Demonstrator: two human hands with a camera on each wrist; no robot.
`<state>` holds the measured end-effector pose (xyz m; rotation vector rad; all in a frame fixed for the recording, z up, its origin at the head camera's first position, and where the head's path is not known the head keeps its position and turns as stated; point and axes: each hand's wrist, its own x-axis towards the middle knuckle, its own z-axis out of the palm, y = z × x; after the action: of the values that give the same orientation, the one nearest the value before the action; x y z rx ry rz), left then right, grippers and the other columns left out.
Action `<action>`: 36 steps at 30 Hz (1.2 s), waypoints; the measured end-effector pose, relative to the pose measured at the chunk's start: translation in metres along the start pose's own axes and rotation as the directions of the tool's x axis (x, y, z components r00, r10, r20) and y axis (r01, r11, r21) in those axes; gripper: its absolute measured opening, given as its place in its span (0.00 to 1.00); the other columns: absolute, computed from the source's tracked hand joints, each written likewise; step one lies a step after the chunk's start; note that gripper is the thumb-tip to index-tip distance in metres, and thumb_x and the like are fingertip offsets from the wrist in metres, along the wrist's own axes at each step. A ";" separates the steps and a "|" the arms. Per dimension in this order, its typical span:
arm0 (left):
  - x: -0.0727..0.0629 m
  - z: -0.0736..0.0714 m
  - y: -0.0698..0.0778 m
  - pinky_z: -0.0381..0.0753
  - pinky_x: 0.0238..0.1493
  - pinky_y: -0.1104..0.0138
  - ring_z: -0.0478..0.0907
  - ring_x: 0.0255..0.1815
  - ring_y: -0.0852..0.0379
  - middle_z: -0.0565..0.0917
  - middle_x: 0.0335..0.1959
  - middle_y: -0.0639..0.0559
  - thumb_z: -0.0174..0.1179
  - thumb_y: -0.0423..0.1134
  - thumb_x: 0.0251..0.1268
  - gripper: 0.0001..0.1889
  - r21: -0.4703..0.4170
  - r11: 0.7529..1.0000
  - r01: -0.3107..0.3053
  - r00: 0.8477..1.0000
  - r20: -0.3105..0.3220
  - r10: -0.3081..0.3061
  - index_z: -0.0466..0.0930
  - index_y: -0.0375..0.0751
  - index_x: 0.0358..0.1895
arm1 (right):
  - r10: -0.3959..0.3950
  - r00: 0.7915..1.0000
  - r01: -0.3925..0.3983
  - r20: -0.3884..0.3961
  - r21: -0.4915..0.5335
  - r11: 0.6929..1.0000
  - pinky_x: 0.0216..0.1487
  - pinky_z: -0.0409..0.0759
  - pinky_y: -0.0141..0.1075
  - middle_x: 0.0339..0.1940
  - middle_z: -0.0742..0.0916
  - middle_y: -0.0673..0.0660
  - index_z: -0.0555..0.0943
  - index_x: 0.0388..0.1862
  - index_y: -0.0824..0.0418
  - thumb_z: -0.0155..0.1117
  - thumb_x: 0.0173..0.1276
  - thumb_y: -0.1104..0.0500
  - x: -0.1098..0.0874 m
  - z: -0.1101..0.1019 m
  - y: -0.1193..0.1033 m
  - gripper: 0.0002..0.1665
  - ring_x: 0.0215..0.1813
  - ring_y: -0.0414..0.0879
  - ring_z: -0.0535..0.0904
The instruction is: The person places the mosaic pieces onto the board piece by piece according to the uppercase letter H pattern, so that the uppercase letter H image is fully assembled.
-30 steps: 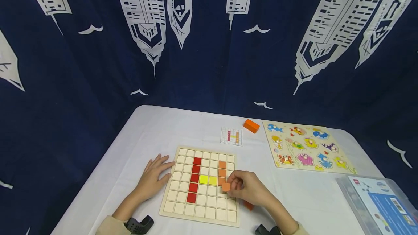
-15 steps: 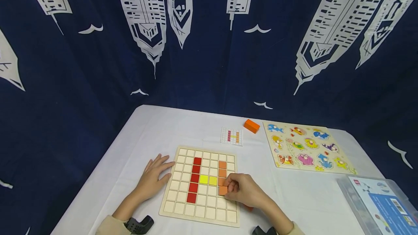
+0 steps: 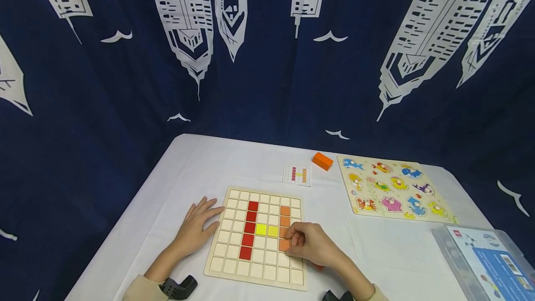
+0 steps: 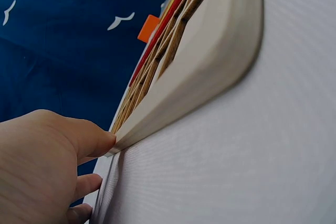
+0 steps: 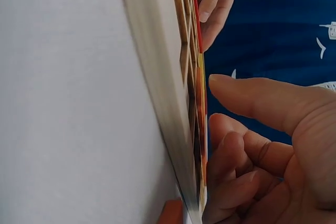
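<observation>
In the head view, a pale wooden grid board carries a column of red tiles, two yellow tiles and a column of orange tiles. My left hand lies flat along the board's left edge, fingers extended, the thumb touching its side in the left wrist view. My right hand hovers at the lowest orange tile, which sits in its cell. From the right wrist, thumb and curled fingers stand apart, just off the tile's surface.
A small pattern card lies beyond the board, beside an orange block. Another orange piece is partly hidden under my right wrist. An animal peg puzzle and a plastic case stand to the right on the white table.
My right hand has brought an orange tile down and slightly left into the cell below the other orange tiles. The left hand stays where it was.
</observation>
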<state>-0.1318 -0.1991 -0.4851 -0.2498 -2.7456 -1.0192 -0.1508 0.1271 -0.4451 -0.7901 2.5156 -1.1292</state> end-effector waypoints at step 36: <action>-0.001 0.003 0.001 0.43 0.74 0.37 0.54 0.76 0.33 0.71 0.69 0.37 0.62 0.33 0.64 0.19 0.003 1.000 -0.009 1.000 -0.008 0.009 0.80 0.41 0.59 | -0.017 0.993 0.041 -0.118 0.208 0.977 0.22 0.72 0.28 0.30 0.82 0.59 0.80 0.47 0.67 0.76 0.55 0.61 -0.071 -0.039 0.048 0.22 0.24 0.34 0.71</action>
<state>-0.1316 -0.1967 -0.4871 -0.2572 -2.7357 -1.0116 -0.1278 0.2181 -0.4536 -0.7257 2.4279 -1.4611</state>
